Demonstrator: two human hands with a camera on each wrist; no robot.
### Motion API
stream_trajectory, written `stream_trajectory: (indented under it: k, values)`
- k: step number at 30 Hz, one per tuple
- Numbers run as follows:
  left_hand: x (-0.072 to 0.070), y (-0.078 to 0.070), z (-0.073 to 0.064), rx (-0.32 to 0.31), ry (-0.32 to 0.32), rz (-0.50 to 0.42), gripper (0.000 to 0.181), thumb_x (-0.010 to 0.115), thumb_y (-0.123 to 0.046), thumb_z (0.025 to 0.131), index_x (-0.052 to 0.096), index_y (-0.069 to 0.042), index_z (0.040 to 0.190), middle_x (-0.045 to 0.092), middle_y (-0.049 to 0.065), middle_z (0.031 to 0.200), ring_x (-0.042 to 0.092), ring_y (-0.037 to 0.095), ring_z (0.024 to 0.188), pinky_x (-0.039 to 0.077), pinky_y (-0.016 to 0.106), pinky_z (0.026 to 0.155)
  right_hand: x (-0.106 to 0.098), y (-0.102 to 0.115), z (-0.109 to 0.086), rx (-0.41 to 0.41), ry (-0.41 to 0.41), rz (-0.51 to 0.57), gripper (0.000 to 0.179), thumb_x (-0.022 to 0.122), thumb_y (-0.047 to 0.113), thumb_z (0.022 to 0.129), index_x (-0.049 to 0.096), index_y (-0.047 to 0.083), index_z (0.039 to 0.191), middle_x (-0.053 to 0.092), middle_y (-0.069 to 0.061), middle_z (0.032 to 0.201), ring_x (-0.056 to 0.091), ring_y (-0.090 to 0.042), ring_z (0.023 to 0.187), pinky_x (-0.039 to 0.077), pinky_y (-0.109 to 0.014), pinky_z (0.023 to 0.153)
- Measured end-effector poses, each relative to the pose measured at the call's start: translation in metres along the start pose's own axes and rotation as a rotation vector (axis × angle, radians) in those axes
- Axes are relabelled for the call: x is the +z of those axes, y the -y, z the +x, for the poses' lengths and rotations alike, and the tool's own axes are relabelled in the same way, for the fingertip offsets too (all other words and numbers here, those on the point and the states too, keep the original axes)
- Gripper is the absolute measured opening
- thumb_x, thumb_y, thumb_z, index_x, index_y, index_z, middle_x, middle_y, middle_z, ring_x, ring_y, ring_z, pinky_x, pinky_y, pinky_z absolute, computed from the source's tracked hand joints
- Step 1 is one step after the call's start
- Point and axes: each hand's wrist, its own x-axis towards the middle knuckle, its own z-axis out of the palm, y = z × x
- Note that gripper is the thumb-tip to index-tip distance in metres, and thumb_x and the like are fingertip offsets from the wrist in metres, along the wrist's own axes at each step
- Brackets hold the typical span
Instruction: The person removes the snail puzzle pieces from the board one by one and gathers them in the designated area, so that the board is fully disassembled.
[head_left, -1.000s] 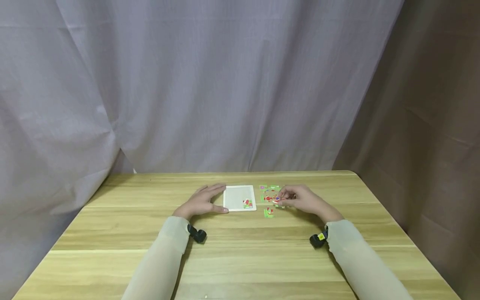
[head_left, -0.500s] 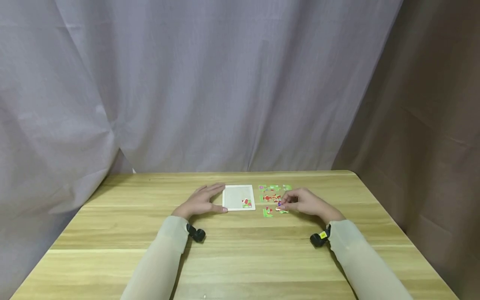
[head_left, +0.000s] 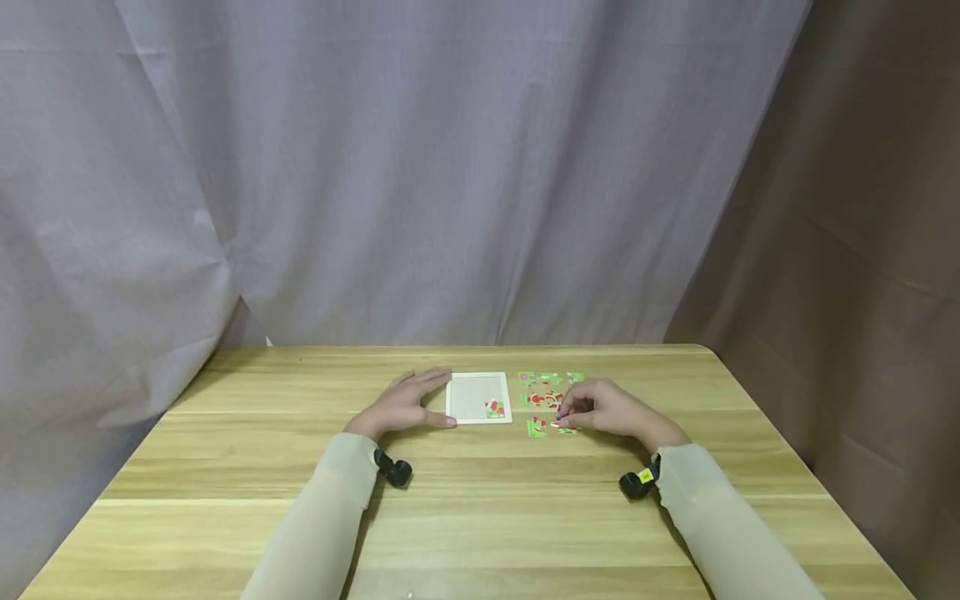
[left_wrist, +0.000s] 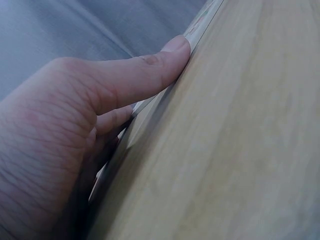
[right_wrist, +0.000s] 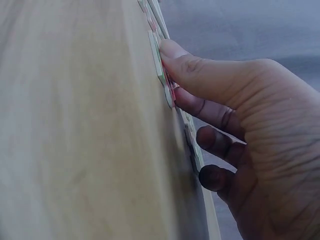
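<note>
A white-rimmed puzzle tray (head_left: 448, 398) lies flat on the table, with one red-and-green jigsaw piece (head_left: 495, 408) in its near right corner. My left hand (head_left: 405, 404) rests along the tray's left side, fingers at the far corner and thumb at the near one. In the left wrist view its thumb (left_wrist: 170, 57) lies straight against the tray's edge. On the right, my right hand (head_left: 611, 410) pinches a jigsaw piece (right_wrist: 169, 94) low over the table between thumb and index finger. The other fingers curl loosely beneath. Part of that piece is hidden by the fingers.
Several loose jigsaw pieces (head_left: 538, 400) lie in rough rows between the tray and my right hand. The wooden table (head_left: 480, 517) ends at a grey curtain (head_left: 390, 183) behind, and a darker curtain (head_left: 847, 275) hangs at the right.
My right hand has moved slightly nearer to me and to the right, lowering the piece toward the near row of loose pieces. The left hand has stayed at the tray.
</note>
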Motion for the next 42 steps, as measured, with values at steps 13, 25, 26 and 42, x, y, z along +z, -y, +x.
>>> stream_trajectory:
  k: [13, 25, 26, 42]
  values:
    - [0.001, 0.002, 0.001, -0.034, 0.019, 0.002, 0.103, 0.080, -0.057, 0.096, 0.036, -0.010, 0.176, 0.031, 0.011, 0.186, 0.028, 0.035, 0.174, 0.006, 0.061, 0.145, -0.002, 0.005, -0.001, 0.008, -0.003, -0.050, 0.010, 0.090, 0.019, 0.098, 0.083, 0.012, 0.097, 0.079, 0.005, 0.095, 0.059, -0.004, 0.084, 0.052, -0.024, 0.078]
    - [0.001, 0.000, -0.001, -0.019, -0.003, -0.020, 0.101, 0.082, -0.055, 0.095, 0.040, -0.010, 0.175, 0.034, 0.012, 0.185, 0.030, 0.037, 0.173, 0.008, 0.063, 0.145, 0.000, 0.005, -0.001, 0.025, -0.018, -0.026, 0.009, 0.090, 0.020, 0.098, 0.084, 0.013, 0.097, 0.082, 0.005, 0.100, 0.062, -0.006, 0.087, 0.052, -0.025, 0.079]
    - [0.000, 0.000, -0.002, -0.020, -0.003, -0.021, 0.101, 0.082, -0.055, 0.095, 0.040, -0.010, 0.175, 0.034, 0.012, 0.185, 0.029, 0.036, 0.173, 0.008, 0.063, 0.145, 0.000, 0.006, -0.001, 0.030, -0.020, -0.023, 0.009, 0.090, 0.020, 0.098, 0.084, 0.014, 0.097, 0.082, 0.005, 0.100, 0.063, -0.006, 0.087, 0.052, -0.025, 0.080]
    - [0.001, 0.003, -0.002, 0.012, -0.007, -0.020, 0.106, 0.078, -0.066, 0.095, 0.039, -0.009, 0.175, 0.034, 0.013, 0.185, 0.030, 0.039, 0.173, 0.009, 0.066, 0.144, 0.002, 0.014, 0.004, 0.008, -0.039, -0.026, 0.005, 0.084, 0.018, 0.103, 0.084, 0.017, 0.098, 0.080, 0.002, 0.099, 0.061, -0.003, 0.078, 0.055, -0.024, 0.071]
